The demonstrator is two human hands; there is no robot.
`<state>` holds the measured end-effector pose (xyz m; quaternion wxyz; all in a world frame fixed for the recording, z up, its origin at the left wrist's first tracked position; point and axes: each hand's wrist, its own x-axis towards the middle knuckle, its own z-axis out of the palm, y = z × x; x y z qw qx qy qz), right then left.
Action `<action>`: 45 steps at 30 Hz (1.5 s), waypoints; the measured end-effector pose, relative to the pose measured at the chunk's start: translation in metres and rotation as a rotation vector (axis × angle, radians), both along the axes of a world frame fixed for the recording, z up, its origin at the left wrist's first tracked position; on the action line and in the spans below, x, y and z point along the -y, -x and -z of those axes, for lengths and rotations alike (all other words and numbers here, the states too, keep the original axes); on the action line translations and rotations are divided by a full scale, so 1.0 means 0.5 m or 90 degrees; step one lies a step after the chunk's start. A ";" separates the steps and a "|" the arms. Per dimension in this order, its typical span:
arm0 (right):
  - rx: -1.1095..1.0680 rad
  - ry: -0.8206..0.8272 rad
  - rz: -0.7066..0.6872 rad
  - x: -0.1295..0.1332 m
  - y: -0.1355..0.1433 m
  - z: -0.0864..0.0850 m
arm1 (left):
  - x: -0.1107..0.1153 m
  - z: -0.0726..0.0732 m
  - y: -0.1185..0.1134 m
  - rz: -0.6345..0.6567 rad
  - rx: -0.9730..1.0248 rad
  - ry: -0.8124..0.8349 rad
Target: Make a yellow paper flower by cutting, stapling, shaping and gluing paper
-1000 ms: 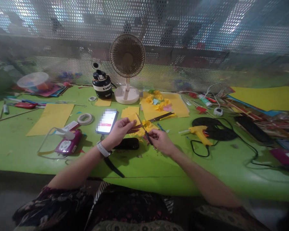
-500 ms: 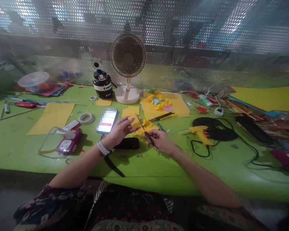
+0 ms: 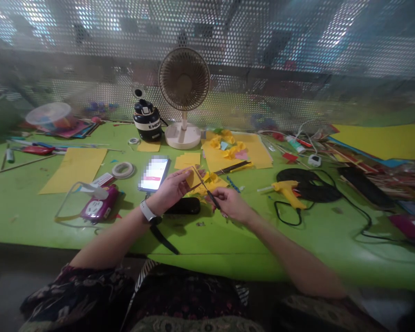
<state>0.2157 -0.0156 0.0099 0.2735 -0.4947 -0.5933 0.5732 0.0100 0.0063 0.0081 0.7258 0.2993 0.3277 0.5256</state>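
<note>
Between thumb and fingers my left hand (image 3: 174,186) holds a small yellow-orange paper piece (image 3: 192,177). My right hand (image 3: 228,202) is closed around the handles of dark scissors (image 3: 212,199), whose blades lie along the right edge of that paper. Below the hands on the table are yellow paper scraps (image 3: 211,180). A stack of small yellow papers (image 3: 187,160) lies just behind. Yellow paper flowers (image 3: 227,138) rest on a larger yellow sheet (image 3: 259,152) farther back.
A phone (image 3: 154,174) stands left of my left hand, with a black case (image 3: 188,206) under the wrist side. A white fan (image 3: 183,136) and a bottle (image 3: 148,123) are behind. Tape (image 3: 123,170) and a purple power socket (image 3: 99,204) sit left; a yellow glue gun (image 3: 289,192) lies right.
The paper in my left hand has turned a little, and my left fingers have drawn in around it. The scissors have shifted slightly with my right hand, their blades now against the paper's edge.
</note>
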 end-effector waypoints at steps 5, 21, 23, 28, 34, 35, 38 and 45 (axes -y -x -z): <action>0.005 0.002 -0.007 0.003 0.005 -0.001 | 0.003 -0.006 0.000 0.023 0.010 0.013; 0.396 -0.375 0.220 -0.127 -0.121 0.009 | -0.027 0.008 0.045 0.028 -0.489 -0.153; 0.494 -0.376 0.232 -0.136 -0.123 0.014 | -0.033 0.006 0.054 0.023 -0.629 -0.220; 0.605 -0.269 0.234 -0.146 -0.121 0.022 | -0.060 0.013 0.083 0.008 -0.773 -0.279; 0.590 -0.232 0.207 -0.146 -0.118 0.024 | -0.078 0.019 0.093 0.026 -0.835 -0.285; 0.585 -0.238 0.209 -0.145 -0.117 0.023 | -0.080 0.016 0.091 0.029 -0.855 -0.287; 0.577 -0.278 0.216 -0.138 -0.111 0.020 | -0.088 0.005 0.080 0.049 -0.949 -0.325; 0.528 -0.352 0.169 -0.115 -0.092 0.016 | -0.115 0.006 0.036 0.112 -1.096 -0.395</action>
